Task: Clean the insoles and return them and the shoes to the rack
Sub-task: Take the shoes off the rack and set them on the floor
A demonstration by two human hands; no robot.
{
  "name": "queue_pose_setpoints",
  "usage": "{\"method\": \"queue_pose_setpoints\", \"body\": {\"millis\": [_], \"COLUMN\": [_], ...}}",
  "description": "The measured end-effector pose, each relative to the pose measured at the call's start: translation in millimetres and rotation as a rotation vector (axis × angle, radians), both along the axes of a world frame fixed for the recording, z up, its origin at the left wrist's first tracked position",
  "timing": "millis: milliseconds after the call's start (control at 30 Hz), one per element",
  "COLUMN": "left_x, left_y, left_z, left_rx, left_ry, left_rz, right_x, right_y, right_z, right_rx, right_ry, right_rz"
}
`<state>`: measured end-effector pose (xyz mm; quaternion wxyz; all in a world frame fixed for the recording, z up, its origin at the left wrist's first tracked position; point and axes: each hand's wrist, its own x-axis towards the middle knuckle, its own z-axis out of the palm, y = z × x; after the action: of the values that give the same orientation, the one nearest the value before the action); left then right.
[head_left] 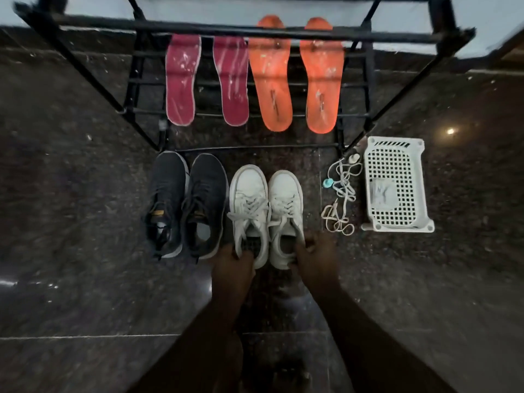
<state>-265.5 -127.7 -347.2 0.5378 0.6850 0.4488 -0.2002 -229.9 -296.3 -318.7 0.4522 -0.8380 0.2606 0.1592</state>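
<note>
Left hand (234, 258), right hand (312, 255) each grasping a white shoe (249, 211) heel; risk: loose laces (338, 194) snagging rack (249, 32), knocking dusty insoles (269, 75).

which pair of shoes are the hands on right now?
The white pair, right of the dark pair. The left hand grips the left white shoe's heel, the right hand the right one's. The dark pair sits untouched.

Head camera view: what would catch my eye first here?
The bright orange insoles lying beside the dark red insoles on the black rack. Below on the floor, two hands grip the heels of the white sneakers, next to black sneakers.
</note>
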Motion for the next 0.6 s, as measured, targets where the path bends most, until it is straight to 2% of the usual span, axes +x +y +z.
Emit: {"method": "queue_pose_setpoints", "body": {"millis": [133, 300, 433, 533, 600], "left_x": [2, 26, 32, 32, 32], "left_y": [1, -3, 1, 2, 4], "left_z": [-76, -82, -99, -101, -109], "left_rx": [0.0, -0.026, 0.05, 0.165, 0.206], "left_ry": [-0.014, -0.086, -0.104, -0.105, -0.136], "left_rz": [-0.046, 0.047, -0.008, -0.13, -0.151], "right_x": [8, 27, 33, 38, 47], "right_y": [-1, 3, 3, 1, -2], "right_z": [-45, -72, -86, -85, -81], "right_rx": [0.027, 0.159, 0.21, 0.127, -0.07], "right_ry": [0.059, 0.071, 0.115, 0.129, 0.152], "right_rz": [-0.02, -0.055, -0.046, 0.067, 0.291]}}
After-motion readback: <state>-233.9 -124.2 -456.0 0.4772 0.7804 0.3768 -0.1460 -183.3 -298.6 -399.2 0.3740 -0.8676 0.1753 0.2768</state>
